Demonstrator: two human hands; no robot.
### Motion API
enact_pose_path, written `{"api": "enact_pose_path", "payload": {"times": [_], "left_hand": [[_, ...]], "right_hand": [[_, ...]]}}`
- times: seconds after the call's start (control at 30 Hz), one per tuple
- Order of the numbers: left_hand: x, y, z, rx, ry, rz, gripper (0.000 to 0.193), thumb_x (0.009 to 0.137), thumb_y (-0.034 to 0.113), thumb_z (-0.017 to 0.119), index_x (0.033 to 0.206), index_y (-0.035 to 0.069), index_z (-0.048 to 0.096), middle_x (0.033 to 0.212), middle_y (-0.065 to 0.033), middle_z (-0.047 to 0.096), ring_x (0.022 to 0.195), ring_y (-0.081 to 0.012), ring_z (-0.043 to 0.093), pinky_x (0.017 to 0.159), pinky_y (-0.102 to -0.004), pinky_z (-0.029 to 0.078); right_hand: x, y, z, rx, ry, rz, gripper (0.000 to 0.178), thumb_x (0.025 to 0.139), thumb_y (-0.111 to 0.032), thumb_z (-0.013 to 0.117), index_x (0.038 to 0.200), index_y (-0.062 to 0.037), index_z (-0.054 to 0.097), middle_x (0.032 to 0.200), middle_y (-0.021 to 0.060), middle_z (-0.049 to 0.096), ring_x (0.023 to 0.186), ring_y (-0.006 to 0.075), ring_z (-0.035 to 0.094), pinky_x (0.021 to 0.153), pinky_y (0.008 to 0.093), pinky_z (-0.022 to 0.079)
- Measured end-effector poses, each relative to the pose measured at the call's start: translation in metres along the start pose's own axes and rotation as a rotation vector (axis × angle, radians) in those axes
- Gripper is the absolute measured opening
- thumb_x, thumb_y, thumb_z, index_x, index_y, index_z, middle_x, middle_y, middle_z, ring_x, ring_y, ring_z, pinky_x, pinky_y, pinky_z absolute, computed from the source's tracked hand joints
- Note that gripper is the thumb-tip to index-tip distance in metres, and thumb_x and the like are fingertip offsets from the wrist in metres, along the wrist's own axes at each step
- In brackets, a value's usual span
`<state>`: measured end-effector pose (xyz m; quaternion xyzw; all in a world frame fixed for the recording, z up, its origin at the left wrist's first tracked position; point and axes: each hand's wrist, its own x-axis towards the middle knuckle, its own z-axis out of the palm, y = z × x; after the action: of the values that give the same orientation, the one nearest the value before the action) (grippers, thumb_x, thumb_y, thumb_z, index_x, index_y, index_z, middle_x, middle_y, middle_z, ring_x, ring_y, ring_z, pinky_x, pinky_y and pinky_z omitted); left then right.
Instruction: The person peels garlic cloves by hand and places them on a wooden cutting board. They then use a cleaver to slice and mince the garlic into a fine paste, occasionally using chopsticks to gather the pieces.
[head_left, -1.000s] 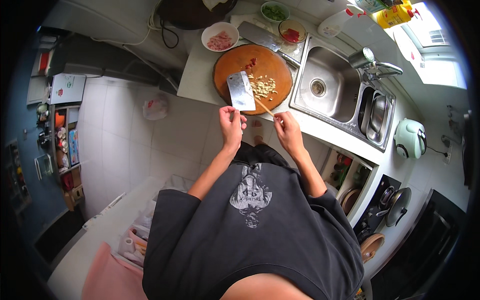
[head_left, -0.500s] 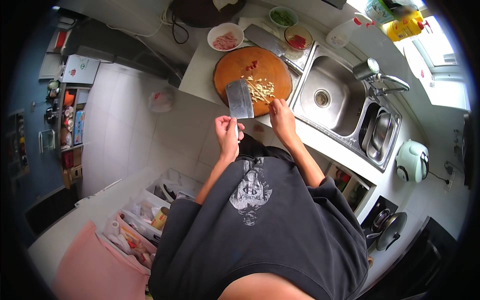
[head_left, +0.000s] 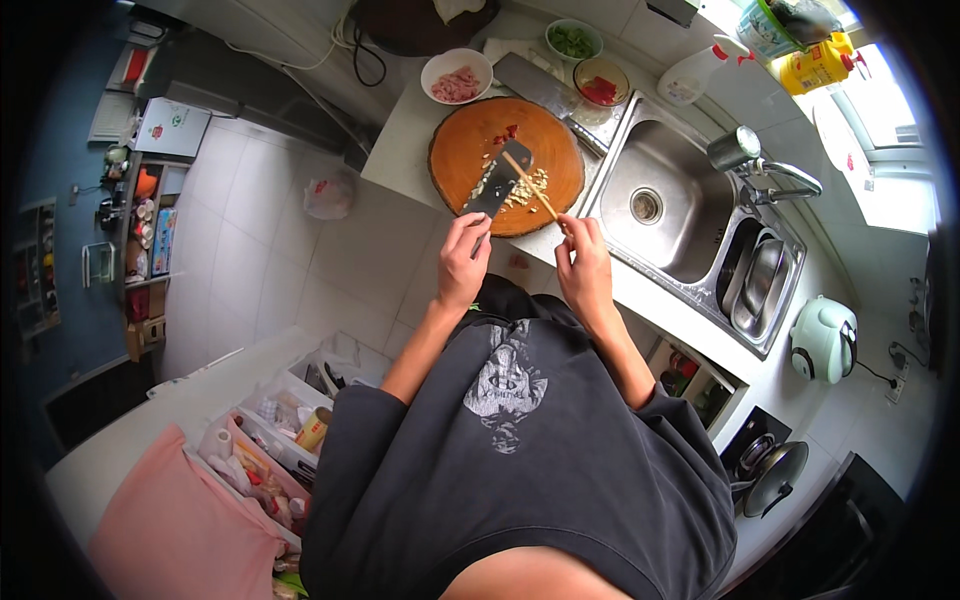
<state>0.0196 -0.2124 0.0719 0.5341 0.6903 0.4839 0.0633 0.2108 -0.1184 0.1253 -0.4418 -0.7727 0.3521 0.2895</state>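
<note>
My left hand [head_left: 464,262] is closed round the handle of a cleaver [head_left: 497,182], whose blade is tilted over the round wooden chopping board [head_left: 452,150]. In my right hand [head_left: 586,262] is a light wooden chopstick [head_left: 531,188]; whether there are one or two sticks I cannot tell. Its far tip touches or lies just over the blade. Chopped pale bits [head_left: 520,194], probably garlic, are spread on the board beside the blade, and some show along its left edge. A few red pieces [head_left: 511,131] sit farther back on the wood.
Behind the board stand a white bowl [head_left: 425,77] of sliced pink meat, a green-filled bowl [head_left: 573,40] and a glass bowl [head_left: 602,82] with red pieces. Another flat grey blade [head_left: 535,84] lies there. To the right is the steel sink [head_left: 690,205] with its faucet [head_left: 790,180].
My left hand has turned the cleaver and brought its blade farther over the board. My right hand has shifted slightly right, and the chopstick's tip now meets the blade.
</note>
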Motion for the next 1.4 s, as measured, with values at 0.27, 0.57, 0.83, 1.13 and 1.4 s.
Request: {"api": "enact_pose_path", "payload": {"times": [0.27, 0.57, 0.83, 1.13, 1.4], "left_hand": [[0.006, -0.010, -0.017, 0.119, -0.290, 0.182, 0.031, 0.080, -0.008, 0.077, 0.109, 0.004, 0.076, 0.105, -0.0085, 0.069, 0.097, -0.0298, 0.070, 0.081, -0.0400, 0.059], [-0.009, -0.007, -0.039, 0.221, -0.340, 0.261, 0.018, 0.086, 0.000, 0.074, 0.104, 0.003, 0.075, 0.100, -0.0045, 0.067, 0.091, -0.0248, 0.067, 0.075, -0.0381, 0.058], [-0.011, -0.006, -0.064, 0.277, -0.358, 0.281, 0.016, 0.086, 0.001, 0.073, 0.102, 0.004, 0.075, 0.098, -0.0030, 0.066, 0.088, -0.0230, 0.065, 0.073, -0.0372, 0.057], [-0.008, -0.007, -0.072, 0.273, -0.369, 0.221, 0.018, 0.085, -0.001, 0.076, 0.102, 0.005, 0.075, 0.101, -0.0049, 0.068, 0.090, -0.0266, 0.068, 0.075, -0.0394, 0.059], [0.004, -0.005, -0.060, 0.254, -0.358, 0.249, 0.018, 0.084, 0.000, 0.074, 0.101, 0.006, 0.074, 0.098, -0.0028, 0.066, 0.090, -0.0237, 0.066, 0.074, -0.0387, 0.057]], "right_hand": [[-0.012, 0.003, 0.017, -0.120, -0.228, -0.181, 0.030, 0.085, 0.001, 0.067, 0.113, -0.0044, 0.072, 0.096, 0.0145, 0.066, 0.096, 0.0369, 0.068, 0.081, 0.0473, 0.058], [-0.023, 0.011, 0.029, -0.098, -0.277, -0.143, 0.029, 0.084, 0.002, 0.067, 0.111, -0.0033, 0.074, 0.097, 0.0150, 0.066, 0.096, 0.0374, 0.068, 0.081, 0.0473, 0.058], [-0.001, 0.044, 0.025, -0.158, -0.132, -0.086, 0.028, 0.089, 0.003, 0.063, 0.113, -0.0019, 0.076, 0.097, 0.0182, 0.068, 0.092, 0.0399, 0.068, 0.080, 0.0479, 0.055], [0.016, 0.044, 0.028, -0.038, -0.186, -0.026, 0.028, 0.094, -0.001, 0.062, 0.120, -0.0008, 0.072, 0.105, 0.0232, 0.073, 0.098, 0.0422, 0.071, 0.083, 0.0484, 0.057], [-0.019, 0.008, 0.037, -0.040, -0.318, -0.170, 0.030, 0.093, 0.003, 0.061, 0.120, -0.0011, 0.073, 0.100, 0.0188, 0.068, 0.092, 0.0407, 0.070, 0.080, 0.0463, 0.058]]}}
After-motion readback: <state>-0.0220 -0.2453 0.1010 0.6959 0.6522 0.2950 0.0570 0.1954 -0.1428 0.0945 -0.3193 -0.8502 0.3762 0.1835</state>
